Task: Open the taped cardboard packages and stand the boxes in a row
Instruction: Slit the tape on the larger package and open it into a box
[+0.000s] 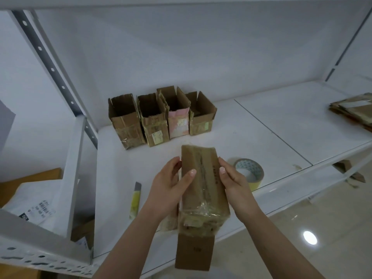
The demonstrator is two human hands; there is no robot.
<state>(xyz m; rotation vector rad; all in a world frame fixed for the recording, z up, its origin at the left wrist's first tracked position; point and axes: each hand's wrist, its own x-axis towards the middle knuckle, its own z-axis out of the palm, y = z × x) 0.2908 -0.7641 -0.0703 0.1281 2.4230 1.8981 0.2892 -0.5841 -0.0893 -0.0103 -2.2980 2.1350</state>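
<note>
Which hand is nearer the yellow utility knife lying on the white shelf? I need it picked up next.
Left. The left hand grips the taped cardboard package beside the yellow utility knife; the right hand holds the package's far side.

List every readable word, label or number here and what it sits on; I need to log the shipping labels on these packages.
None can be read.
Held box: dark print down its face, blurred.
Row of opened boxes: pale stickers, too small.
Tape roll: repeating greenish marks, unreadable.
White bag at left: black print, blurred.
Left hand and right hand grip the held box.
</note>
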